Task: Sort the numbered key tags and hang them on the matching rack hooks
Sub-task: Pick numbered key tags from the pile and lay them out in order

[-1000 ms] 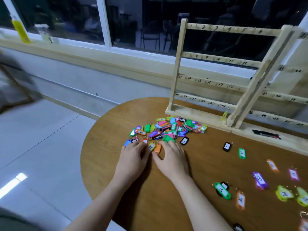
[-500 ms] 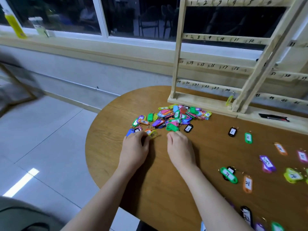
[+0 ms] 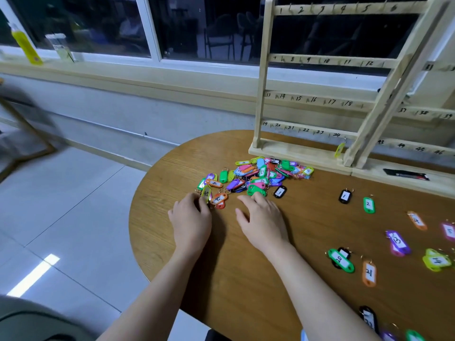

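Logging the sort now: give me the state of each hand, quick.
Left hand: fingers pinching a yellow tag at the near edge of the pile.
Right hand: open, palm down, holding nothing, fingertips by a green tag.

The rack (image 3: 327,62) rails read 1–24; tags: black 1 (image 3: 345,196), green 2 (image 3: 368,205), orange 21 (image 3: 369,273).

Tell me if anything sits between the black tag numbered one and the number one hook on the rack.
Nothing visible blocks it. The black tag 1 lies alone on the table, clear of the pile. Hook 1 on the rack's top rail hangs bare, with open air in front.
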The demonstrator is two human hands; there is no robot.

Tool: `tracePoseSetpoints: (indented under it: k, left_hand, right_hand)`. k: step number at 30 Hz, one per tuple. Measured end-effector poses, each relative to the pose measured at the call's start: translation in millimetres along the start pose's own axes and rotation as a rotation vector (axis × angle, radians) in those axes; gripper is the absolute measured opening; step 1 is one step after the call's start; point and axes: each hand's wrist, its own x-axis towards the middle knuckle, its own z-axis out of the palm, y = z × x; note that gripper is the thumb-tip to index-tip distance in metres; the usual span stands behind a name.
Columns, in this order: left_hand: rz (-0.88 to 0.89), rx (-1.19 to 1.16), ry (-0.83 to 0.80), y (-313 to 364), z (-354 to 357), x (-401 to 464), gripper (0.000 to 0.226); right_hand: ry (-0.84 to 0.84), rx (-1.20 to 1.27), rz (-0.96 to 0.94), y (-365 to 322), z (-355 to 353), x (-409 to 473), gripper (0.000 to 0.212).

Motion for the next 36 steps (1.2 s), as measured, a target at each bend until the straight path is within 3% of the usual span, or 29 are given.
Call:
tracePoseSetpoints:
  k: [9,19,27,36]
  left_hand:
    - [-0.041,0.067,-0.022,3,3,2,0.019]
    - [-0.031,0.082,-0.029,2,4,3,0.019]
    - [-0.034,0.104,-0.037,2,6,2,0.020]
    - [-0.012,0.106,-0.031,1,7,3,0.019]
  right_hand:
    - [-0.146,0.024,-0.103,-14,4,36,0.041]
    - [-0.112,0.176,-0.046,-7,11,39,0.022]
    - [-0.106,0.191,-0.098,-5,11,35,0.032]
    - [-0.083,0.205,-0.043,-5,9,35,0.018]
